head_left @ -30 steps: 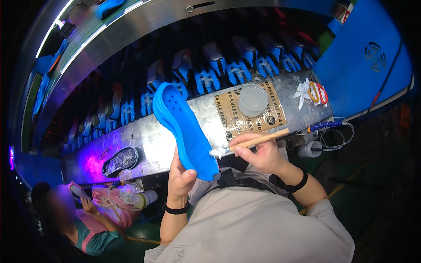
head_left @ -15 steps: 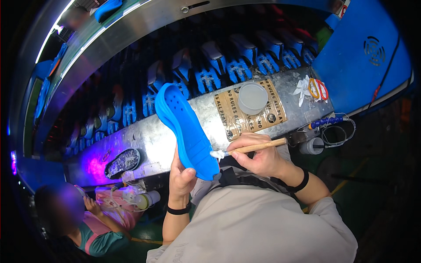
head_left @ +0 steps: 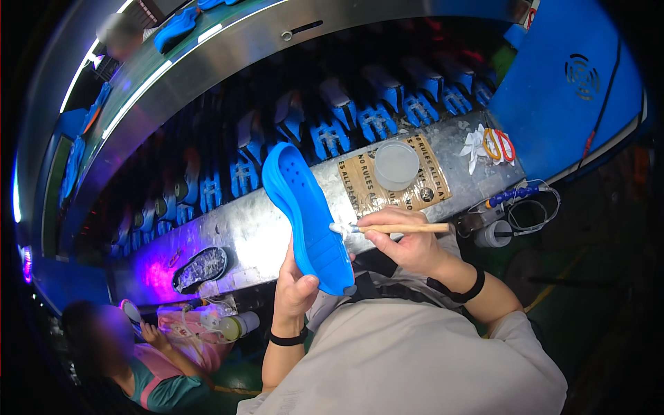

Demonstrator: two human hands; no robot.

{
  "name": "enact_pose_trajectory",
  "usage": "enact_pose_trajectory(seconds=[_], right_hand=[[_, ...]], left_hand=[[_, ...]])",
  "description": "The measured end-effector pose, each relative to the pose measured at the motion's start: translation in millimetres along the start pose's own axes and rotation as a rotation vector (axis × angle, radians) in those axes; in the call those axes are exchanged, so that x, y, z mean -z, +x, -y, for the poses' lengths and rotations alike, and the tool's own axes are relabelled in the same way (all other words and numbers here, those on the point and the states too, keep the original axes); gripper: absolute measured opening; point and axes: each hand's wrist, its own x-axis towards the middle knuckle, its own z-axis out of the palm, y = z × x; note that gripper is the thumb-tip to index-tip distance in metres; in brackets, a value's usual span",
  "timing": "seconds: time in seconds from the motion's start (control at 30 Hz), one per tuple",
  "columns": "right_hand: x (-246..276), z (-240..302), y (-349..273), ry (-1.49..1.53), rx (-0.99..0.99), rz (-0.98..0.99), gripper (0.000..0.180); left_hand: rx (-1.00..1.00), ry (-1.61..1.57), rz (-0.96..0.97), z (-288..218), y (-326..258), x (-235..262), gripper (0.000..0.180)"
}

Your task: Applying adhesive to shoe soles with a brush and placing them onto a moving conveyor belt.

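Observation:
My left hand (head_left: 295, 290) is closed round the heel half of a blue shoe sole (head_left: 304, 214), thumb on its near left side. The sole is tilted, with its holed end pointing up and away. In my right hand (head_left: 408, 250) is a brush with a wooden handle (head_left: 425, 227), gripped between thumb and fingers. White bristles (head_left: 337, 227) touch the sole's right rim around mid-length. Beyond my right hand, a translucent round tub (head_left: 397, 166) stands on a taped brown cardboard piece (head_left: 354, 185).
A metal ledge (head_left: 242, 232) runs along a rack of blue shoe parts (head_left: 377, 123). On it are a dark sole-shaped tray (head_left: 200, 270), crumpled white paper (head_left: 472, 149) and orange and red loops (head_left: 492, 144). A cup (head_left: 491, 235) hangs at right. A co-worker (head_left: 166, 366) sits at lower left.
The brush has moved along the sole's right rim, away from the heel. The sole stays in my left hand, and the whole view has shifted slightly.

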Motion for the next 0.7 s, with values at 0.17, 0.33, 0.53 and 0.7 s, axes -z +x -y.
enact_pose_trajectory(seconds=[0.17,0.33,0.53,0.7], right_hand=[[-3,7,-1,-0.095,0.068,0.047,0.012],[-3,6,-12,0.106,-0.131,0.085,0.012],[10,-9,-18,0.398,-0.236,-0.261,0.022],[29,-30,-17,0.467,-0.072,-0.572,0.024]], left_hand=[[-0.017,0.006,-0.034,-1,-3,-3,0.101],[-0.067,0.027,-0.148,4,-7,4,0.096],[0.024,-0.215,-0.049,-5,-7,17,0.093],[0.130,-0.367,0.161,-46,-11,26,0.099]])
